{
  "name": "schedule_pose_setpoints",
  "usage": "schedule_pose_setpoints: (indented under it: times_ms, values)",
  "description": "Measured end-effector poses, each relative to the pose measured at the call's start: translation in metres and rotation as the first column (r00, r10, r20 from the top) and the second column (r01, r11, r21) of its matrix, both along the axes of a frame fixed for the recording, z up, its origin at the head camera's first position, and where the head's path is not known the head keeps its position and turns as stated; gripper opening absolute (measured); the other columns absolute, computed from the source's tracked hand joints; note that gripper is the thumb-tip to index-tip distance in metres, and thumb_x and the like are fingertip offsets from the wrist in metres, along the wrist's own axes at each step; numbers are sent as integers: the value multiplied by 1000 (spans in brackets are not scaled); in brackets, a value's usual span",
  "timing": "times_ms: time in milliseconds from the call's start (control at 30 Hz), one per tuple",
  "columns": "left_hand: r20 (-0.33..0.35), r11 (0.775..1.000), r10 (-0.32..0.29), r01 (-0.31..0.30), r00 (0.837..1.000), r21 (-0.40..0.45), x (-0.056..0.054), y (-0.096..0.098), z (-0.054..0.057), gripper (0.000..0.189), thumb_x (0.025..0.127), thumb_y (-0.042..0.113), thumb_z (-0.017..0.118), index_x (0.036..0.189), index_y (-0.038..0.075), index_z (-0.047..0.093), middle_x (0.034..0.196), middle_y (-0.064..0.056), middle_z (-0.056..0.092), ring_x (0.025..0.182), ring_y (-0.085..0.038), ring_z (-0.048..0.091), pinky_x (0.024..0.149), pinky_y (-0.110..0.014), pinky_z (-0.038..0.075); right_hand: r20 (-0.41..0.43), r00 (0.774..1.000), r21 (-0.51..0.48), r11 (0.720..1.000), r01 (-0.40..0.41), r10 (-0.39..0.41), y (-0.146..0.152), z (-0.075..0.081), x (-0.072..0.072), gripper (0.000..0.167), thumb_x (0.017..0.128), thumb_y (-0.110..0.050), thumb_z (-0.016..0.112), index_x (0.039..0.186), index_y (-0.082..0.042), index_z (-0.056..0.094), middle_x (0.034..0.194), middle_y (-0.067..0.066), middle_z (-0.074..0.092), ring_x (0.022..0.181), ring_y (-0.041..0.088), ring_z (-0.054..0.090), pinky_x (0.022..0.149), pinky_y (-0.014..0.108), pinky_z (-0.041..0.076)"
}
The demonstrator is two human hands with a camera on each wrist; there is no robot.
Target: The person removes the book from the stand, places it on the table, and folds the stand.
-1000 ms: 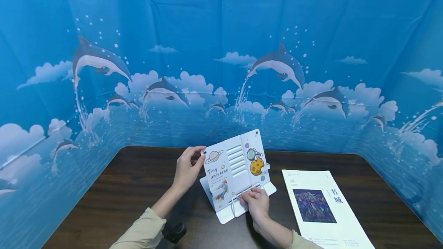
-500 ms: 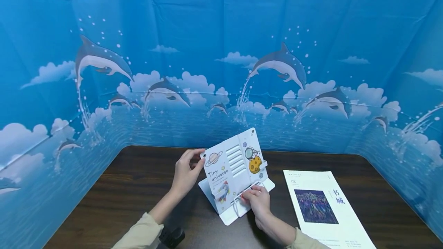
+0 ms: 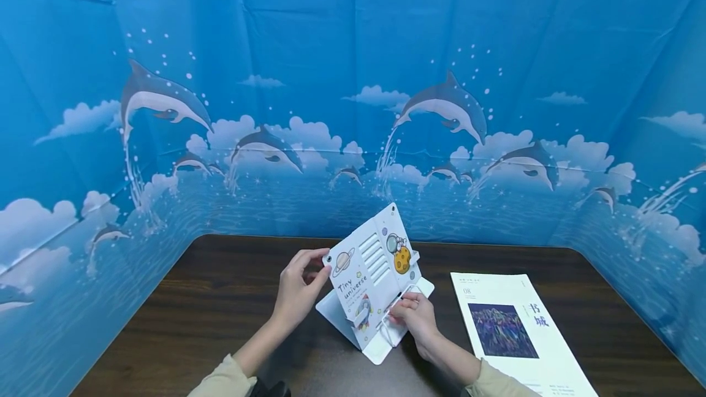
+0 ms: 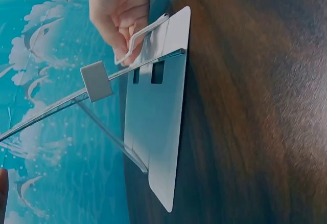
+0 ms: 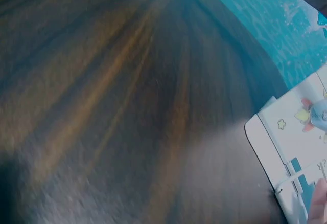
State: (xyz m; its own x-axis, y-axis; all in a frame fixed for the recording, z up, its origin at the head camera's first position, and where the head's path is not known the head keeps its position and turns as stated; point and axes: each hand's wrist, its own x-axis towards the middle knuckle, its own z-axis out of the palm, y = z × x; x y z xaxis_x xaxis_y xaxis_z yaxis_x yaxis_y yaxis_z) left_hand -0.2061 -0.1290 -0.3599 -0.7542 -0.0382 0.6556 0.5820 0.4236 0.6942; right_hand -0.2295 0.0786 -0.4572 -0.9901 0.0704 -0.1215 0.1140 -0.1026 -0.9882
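Note:
A white metal book stand (image 3: 358,283) with a "Tiny universe" space print stands on the table, its back panel tilted up and turned at an angle. My left hand (image 3: 298,290) pinches the panel's upper left corner between thumb and fingers. Low on the stand, my right hand (image 3: 417,321) grips the wire page holder (image 3: 387,334) near the front ledge. The left wrist view shows the stand edge-on, with its base plate (image 4: 156,116), a thin support rod (image 4: 110,134) and the right hand's curled fingers. Only a fingertip of the right hand (image 5: 318,203) shows in the right wrist view.
To the right of the stand a white paperback book (image 3: 551,369) with a dark picture on its cover lies flat. The dark wooden table (image 3: 193,299) ends at a blue dolphin-print curtain (image 3: 309,78) behind and at both sides.
The stand has turned on the table: its right side has swung back and leftward, its front corner rightward. Both hands keep their hold and move only slightly with it.

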Motion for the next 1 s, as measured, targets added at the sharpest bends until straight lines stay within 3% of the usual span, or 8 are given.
schedule_pose_setpoints:
  times_ms: [67, 267, 500, 633, 800, 1000]
  values:
    - [-17, 1000, 1, -1, 1000, -7, 6, 3, 4, 26, 74, -13, 65, 99, -8, 63, 90, -17, 60, 76, -27, 59, 61, -31, 54, 1, 1000, 8, 1000, -23, 23, 4, 0, -2, 42, 73, 11, 56, 110, 13, 34, 77, 12, 59, 57, 8, 56, 55, 19, 50]
    - [-85, 999, -36, 37, 996, 11, -3, 2, -22, 29, 72, -7, 70, 100, 1, 65, 91, -7, 61, 76, -17, 59, 60, -26, 54, 15, 997, 35, 996, -81, 81, 13, 0, -7, 42, 73, 12, 57, 110, 13, 36, 74, 8, 58, 58, 10, 57, 55, 20, 51]
    - [-165, 996, -88, 92, 982, 14, 1, 8, -30, 29, 73, -2, 72, 100, 5, 64, 93, -2, 61, 76, -16, 60, 60, -22, 53, 53, 988, 142, 978, -154, 148, 22, 3, -15, 44, 75, 6, 59, 114, 13, 39, 81, 11, 57, 63, 13, 57, 58, 24, 52]
    - [-199, 997, -73, 75, 977, 2, 7, 14, -28, 32, 70, -5, 73, 99, 3, 64, 92, -3, 60, 73, -16, 61, 60, -21, 52, 70, 984, 159, 972, -173, 164, 26, 2, -21, 42, 76, 6, 58, 114, 12, 41, 83, 12, 57, 64, 14, 57, 59, 25, 52]
    - [-259, 998, -64, 67, 964, 0, 21, 23, -17, 33, 64, -13, 73, 94, -5, 62, 87, -12, 59, 69, -22, 60, 57, -25, 53, 69, 979, 146, 969, -200, 191, 29, 3, -24, 42, 75, 8, 57, 114, 13, 41, 82, 12, 56, 63, 14, 56, 59, 26, 51]
    - [-263, 999, -38, 42, 964, 11, 31, 31, -8, 31, 63, -12, 74, 91, -6, 62, 85, -12, 59, 70, -22, 58, 57, -31, 53, 81, 976, 167, 963, -212, 201, 30, 5, -28, 42, 75, 8, 57, 115, 12, 43, 83, 12, 56, 64, 15, 56, 59, 25, 51]
